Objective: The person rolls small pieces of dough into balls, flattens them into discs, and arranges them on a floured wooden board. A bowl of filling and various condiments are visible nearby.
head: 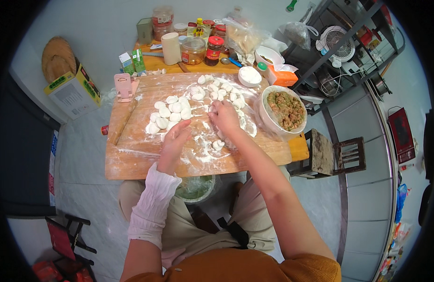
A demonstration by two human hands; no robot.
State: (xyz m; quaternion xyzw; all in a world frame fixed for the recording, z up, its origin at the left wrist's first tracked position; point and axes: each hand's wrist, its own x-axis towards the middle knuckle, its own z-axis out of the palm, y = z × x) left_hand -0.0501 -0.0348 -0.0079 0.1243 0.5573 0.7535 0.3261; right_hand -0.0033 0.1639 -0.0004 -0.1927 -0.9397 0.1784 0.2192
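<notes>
A floured wooden board (132,155) lies before me. My left hand (178,135) hovers at the front edge of a cluster of white, flattened dough pieces (164,112); nothing shows in it and its fingers are slightly apart. Further right, my right hand (224,114) is lowered to the board with its fingers bent, beside a group of small dough lumps (220,92). Whether it pinches a piece is hidden by the fingers. A small dough lump (218,144) sits nearer me, below the right wrist. A wooden rolling pin (124,123) rests along the board's left side.
At right stands a white bowl of minced filling (286,111), lined with plastic. Behind it are a bowl of flour (249,76) and an orange tissue pack (282,75). Several jars (193,51) line the back. A pink phone stand (124,87) occupies the left corner.
</notes>
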